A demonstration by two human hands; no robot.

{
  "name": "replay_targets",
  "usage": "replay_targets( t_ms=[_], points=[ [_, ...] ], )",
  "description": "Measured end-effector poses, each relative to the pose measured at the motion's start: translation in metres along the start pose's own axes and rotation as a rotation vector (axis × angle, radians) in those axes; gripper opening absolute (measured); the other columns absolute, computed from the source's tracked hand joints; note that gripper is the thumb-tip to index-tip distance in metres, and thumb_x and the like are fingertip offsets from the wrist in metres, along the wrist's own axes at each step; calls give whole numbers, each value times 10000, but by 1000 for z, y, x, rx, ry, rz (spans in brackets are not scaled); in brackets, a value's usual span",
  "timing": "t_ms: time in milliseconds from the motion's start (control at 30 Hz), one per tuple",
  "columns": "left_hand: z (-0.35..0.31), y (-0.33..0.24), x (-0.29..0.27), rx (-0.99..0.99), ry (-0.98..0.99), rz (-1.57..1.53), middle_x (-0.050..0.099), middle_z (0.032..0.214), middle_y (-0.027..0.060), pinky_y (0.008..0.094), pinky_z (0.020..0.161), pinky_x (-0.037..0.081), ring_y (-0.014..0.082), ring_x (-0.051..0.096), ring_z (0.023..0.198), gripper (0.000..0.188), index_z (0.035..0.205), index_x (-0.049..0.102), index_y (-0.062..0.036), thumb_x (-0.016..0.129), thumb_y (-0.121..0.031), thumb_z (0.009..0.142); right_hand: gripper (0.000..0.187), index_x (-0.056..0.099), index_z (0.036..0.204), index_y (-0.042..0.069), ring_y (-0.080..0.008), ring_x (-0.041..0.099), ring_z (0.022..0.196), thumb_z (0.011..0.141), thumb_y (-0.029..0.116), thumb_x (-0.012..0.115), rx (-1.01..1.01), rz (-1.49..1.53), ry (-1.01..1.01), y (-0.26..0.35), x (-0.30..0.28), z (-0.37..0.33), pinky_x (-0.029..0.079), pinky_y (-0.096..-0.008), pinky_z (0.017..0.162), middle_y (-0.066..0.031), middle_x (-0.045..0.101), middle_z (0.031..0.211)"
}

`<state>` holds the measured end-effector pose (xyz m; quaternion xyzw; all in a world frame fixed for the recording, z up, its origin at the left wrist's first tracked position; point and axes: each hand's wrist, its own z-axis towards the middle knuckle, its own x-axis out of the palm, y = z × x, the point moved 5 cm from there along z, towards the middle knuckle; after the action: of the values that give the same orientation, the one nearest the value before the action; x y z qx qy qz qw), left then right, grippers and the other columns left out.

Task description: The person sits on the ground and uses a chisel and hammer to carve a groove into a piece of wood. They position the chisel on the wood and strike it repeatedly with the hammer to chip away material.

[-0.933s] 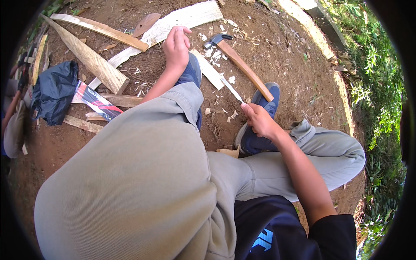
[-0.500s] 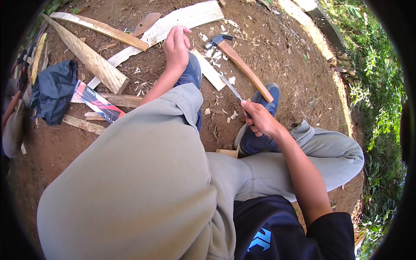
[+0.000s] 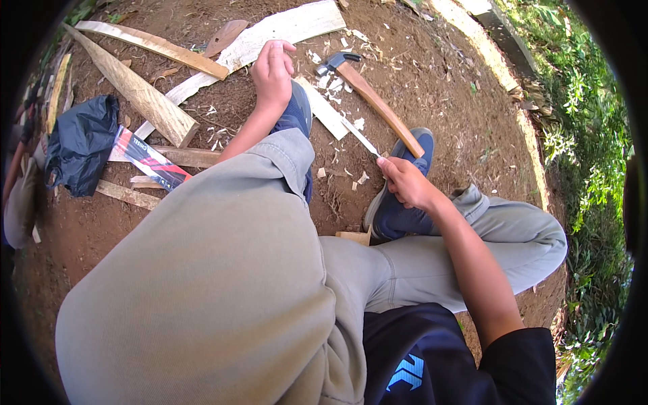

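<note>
My right hand [image 3: 408,183] is closed around the handle of a chisel, above my right shoe [image 3: 398,219]. Its bright metal blade [image 3: 362,139] points away to the upper left, and the tip is close to a pale flat piece of wood [image 3: 322,109] on the ground. I cannot tell whether they touch. Beside my left shoe [image 3: 297,115], my left hand [image 3: 272,75] is raised with fingers extended and nothing visible in it. A claw hammer [image 3: 373,98] with a wooden handle leans with its handle end on my right shoe.
Wood shavings [image 3: 335,84] litter the brown soil. A long pale board [image 3: 287,29], a thick wooden post [image 3: 145,94] and a narrow plank [image 3: 158,46] lie at the far left. Nearer are a black plastic bag [image 3: 82,145] and a printed package [image 3: 150,158]. Green plants [image 3: 594,175] line the right.
The chisel blade has turned slightly and now shines brighter. My right forearm has shifted a little to the right. My left hand keeps the same pose.
</note>
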<state>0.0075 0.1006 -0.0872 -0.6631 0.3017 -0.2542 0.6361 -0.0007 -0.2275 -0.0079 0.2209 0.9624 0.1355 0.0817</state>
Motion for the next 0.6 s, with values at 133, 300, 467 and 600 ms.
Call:
replay_targets(
  t_ms=[133,300,467,600],
  points=[
    [0,-1,0,0,4,-5,514,588,1,276,551,395,86,486,550,395,920,653,-40,378,-269,1088,439,418,867,161,-58,293,447,1085,542,406,71,267,121,7,14,2,243,-246,368,48,374,660],
    [-1,0,-1,-29,5,-20,518,589,0,277,548,397,86,487,549,394,929,656,-48,375,-272,1090,441,415,888,159,-41,289,448,1084,553,395,126,320,149,11,14,-5,237,-224,368,48,382,666],
    [-1,2,-1,-18,5,-14,516,586,1,283,545,398,90,485,541,400,936,659,-48,369,-277,1089,431,417,880,154,-48,288,447,1085,534,413,160,300,105,5,17,-26,236,-232,370,45,379,668],
    [-1,2,0,-9,14,0,516,585,5,285,545,397,90,488,544,410,936,658,-45,365,-286,1089,449,428,852,135,-63,329,461,1088,517,427,-2,63,-34,6,12,-21,277,-261,397,45,389,671]
  ],
)
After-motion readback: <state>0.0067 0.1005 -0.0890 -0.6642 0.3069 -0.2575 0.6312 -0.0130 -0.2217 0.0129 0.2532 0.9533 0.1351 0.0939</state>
